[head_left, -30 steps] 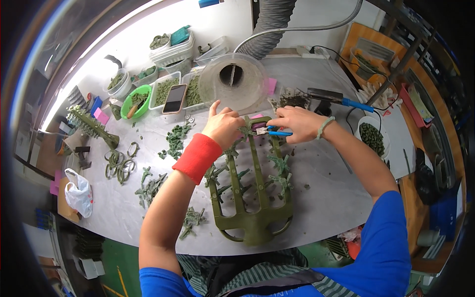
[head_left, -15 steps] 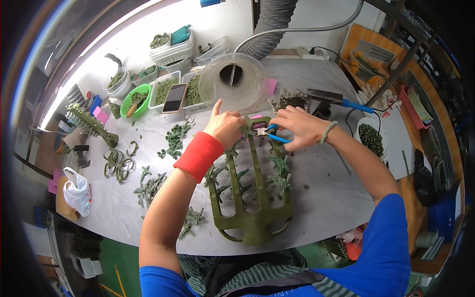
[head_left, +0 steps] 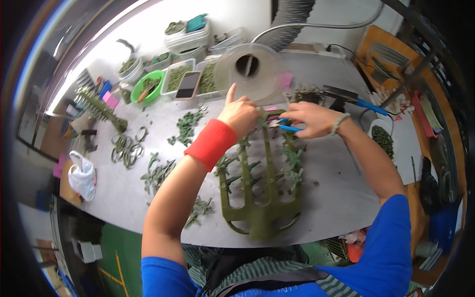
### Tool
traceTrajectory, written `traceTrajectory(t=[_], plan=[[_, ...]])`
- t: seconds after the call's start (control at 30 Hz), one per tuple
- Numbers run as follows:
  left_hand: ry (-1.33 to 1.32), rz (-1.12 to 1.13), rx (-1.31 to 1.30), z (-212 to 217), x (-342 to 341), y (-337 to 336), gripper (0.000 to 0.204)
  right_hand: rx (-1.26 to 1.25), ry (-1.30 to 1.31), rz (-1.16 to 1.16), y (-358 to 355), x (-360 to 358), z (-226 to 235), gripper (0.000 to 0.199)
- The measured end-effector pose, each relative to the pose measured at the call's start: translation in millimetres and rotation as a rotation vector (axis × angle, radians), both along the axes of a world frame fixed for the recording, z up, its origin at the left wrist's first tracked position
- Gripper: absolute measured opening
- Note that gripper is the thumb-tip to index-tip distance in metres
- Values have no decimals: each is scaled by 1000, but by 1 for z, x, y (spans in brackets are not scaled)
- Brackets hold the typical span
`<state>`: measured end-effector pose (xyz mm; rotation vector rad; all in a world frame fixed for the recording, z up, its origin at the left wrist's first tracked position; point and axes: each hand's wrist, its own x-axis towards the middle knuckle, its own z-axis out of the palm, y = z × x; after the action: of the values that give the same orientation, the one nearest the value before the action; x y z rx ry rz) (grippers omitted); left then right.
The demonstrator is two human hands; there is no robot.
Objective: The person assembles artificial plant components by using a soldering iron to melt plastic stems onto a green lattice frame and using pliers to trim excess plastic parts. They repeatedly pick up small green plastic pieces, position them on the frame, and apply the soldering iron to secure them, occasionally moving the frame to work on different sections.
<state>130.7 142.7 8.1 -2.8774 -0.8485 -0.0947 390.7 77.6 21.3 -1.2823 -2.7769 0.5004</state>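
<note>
A dark green branched frame (head_left: 262, 218) with several parallel bars lies on the table in front of me. Small lighter green pieces (head_left: 292, 163) stick out along its bars. My left hand (head_left: 240, 116) pinches the frame's far end, index finger raised and a red wristband behind it. From the right, my right hand (head_left: 316, 120) is closed on blue-handled cutters (head_left: 291, 128). Their jaws reach the far end of the frame beside my left fingertips; the exact contact is too blurred to tell.
Loose green pieces (head_left: 187, 127) and green rings (head_left: 127, 148) lie left of the frame. Behind stand a plastic funnel-shaped hood (head_left: 269, 81), a phone (head_left: 188, 85) on tubs and a green bowl (head_left: 158, 84). A blue-handled tool (head_left: 371, 106) and a white bowl (head_left: 394, 129) are at right.
The whole scene has shifted rightward in the picture as my head moved. The cutters' blue handles are closer together than before. Both hands remain at the frame's far end.
</note>
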Motion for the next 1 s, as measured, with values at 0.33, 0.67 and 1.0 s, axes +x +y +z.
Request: traceTrajectory(t=[0.33,0.67,1.0], plan=[[-314,522,-30,13,-193,-42,11,154,-24,-25,-8,-4,2,66],[60,514,-448,-36,-212,-97,25,125,-46,55,19,-36,-9,69],[-487,142,-173,-8,-101,-32,29,94,-31,91,29,-51,-11,76]])
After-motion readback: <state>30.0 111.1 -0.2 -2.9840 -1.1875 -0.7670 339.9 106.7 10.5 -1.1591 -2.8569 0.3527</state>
